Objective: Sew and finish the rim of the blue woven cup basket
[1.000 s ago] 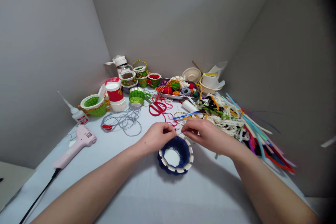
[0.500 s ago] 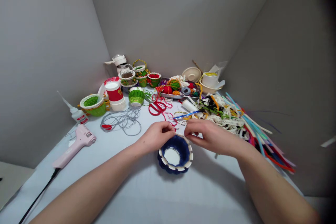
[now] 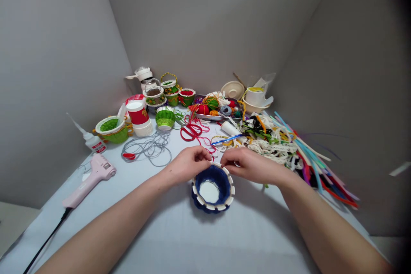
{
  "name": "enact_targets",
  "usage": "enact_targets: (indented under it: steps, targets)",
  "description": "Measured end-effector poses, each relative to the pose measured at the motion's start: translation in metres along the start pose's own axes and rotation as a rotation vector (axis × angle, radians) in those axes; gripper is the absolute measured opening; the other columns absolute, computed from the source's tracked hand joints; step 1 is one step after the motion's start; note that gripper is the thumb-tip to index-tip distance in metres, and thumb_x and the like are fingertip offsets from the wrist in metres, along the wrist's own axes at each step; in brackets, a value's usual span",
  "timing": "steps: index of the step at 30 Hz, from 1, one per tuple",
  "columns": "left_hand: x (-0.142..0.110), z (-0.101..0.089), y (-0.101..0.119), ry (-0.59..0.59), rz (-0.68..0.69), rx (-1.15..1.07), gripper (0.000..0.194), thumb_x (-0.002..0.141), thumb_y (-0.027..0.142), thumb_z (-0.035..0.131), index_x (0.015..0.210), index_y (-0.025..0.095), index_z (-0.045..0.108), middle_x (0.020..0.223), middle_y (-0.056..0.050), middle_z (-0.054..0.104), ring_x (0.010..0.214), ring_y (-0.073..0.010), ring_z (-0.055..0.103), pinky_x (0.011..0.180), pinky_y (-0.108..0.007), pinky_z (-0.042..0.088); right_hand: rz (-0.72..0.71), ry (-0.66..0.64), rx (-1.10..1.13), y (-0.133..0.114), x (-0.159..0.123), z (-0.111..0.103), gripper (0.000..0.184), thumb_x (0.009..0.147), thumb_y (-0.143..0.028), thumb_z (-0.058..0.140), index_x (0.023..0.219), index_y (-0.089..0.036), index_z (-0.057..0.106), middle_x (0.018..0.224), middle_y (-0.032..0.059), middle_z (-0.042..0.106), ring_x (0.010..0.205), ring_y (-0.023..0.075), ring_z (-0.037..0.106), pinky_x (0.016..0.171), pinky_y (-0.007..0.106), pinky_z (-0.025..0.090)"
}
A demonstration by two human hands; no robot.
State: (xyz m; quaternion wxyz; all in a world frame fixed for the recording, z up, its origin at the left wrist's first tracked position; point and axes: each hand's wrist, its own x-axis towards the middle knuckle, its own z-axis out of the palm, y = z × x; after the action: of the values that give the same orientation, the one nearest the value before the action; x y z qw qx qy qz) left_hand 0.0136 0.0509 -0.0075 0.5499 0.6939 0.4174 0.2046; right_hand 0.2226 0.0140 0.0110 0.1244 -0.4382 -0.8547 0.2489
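Note:
A small dark blue woven cup [image 3: 212, 188] with white upright strips around its rim stands on the table in front of me. My left hand [image 3: 188, 165] is closed in a pinch at the far left of the rim. My right hand [image 3: 250, 165] pinches at the far right of the rim, its fingertips nearly meeting the left hand's. Something thin and pale runs between the fingertips; it is too small to name.
A pink glue gun [image 3: 91, 177] with a black cord lies at the left, near a glue bottle [image 3: 91, 141] and a grey cord [image 3: 149, 147]. Finished little baskets [image 3: 165, 117], a red paper cup [image 3: 138, 116], red scissors [image 3: 191, 132] and a tray of yarn [image 3: 215, 108] sit behind. Coloured strips [image 3: 308, 158] lie at the right.
Both hands have drawn slightly closer together over the cup's far rim. The view has shifted a little, and the cup sits about where it was.

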Motion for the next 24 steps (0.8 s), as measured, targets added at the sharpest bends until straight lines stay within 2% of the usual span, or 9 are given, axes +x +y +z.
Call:
enact_targets:
  steps: [4,7,11,14,19,24]
  targets:
    - [0.001,0.002,-0.001,0.014,-0.028,0.004,0.013,0.067,0.025,0.057,0.074,0.014,0.059,0.066,0.002,0.056,0.060,-0.0100,0.048,0.053,-0.020,0.037,0.010,-0.033,0.010,0.002,-0.001,0.001,0.016,0.085,-0.017,0.049,0.086,-0.018,0.065,0.079,0.0010,0.064,0.071,0.0130,0.056,0.066,0.023,0.041]
    - [0.003,0.004,-0.005,0.018,-0.018,-0.015,0.014,0.068,0.027,0.057,0.074,0.014,0.059,0.067,0.001,0.056,0.060,-0.0100,0.048,0.052,-0.019,0.037,0.030,-0.047,0.026,0.003,-0.003,-0.004,0.018,0.086,-0.017,0.048,0.090,-0.018,0.065,0.085,0.0023,0.066,0.077,0.0143,0.058,0.071,0.024,0.043]
    - [0.003,0.007,-0.006,0.022,-0.001,-0.039,0.014,0.069,0.027,0.057,0.074,0.014,0.060,0.067,0.001,0.057,0.061,-0.0103,0.049,0.054,-0.020,0.037,0.097,0.173,0.039,-0.002,-0.001,-0.007,0.020,0.088,-0.022,0.047,0.095,-0.019,0.065,0.097,0.0046,0.066,0.088,0.0164,0.058,0.079,0.027,0.042]
    - [0.003,0.009,-0.005,0.036,0.008,-0.039,0.016,0.069,0.028,0.058,0.074,0.014,0.061,0.068,0.000,0.059,0.062,-0.0105,0.050,0.057,-0.021,0.039,0.102,0.261,0.079,-0.010,0.004,-0.002,0.016,0.087,-0.026,0.051,0.089,-0.019,0.065,0.090,0.0036,0.066,0.083,0.0157,0.058,0.075,0.026,0.042]
    - [0.001,0.012,-0.003,0.048,-0.010,-0.023,0.018,0.067,0.031,0.061,0.071,0.013,0.062,0.068,0.000,0.060,0.061,-0.0106,0.050,0.057,-0.021,0.038,0.167,0.223,0.096,-0.019,0.008,0.010,0.012,0.082,-0.021,0.053,0.079,-0.017,0.064,0.078,0.0021,0.063,0.072,0.0134,0.056,0.066,0.024,0.039]
    - [0.001,0.013,-0.006,0.026,-0.022,0.010,0.016,0.065,0.028,0.061,0.072,0.013,0.064,0.068,-0.001,0.062,0.061,-0.0113,0.051,0.056,-0.021,0.038,0.208,0.200,0.099,-0.020,0.008,0.013,0.009,0.077,-0.018,0.053,0.073,-0.017,0.061,0.074,0.0018,0.062,0.066,0.0121,0.053,0.060,0.022,0.036]
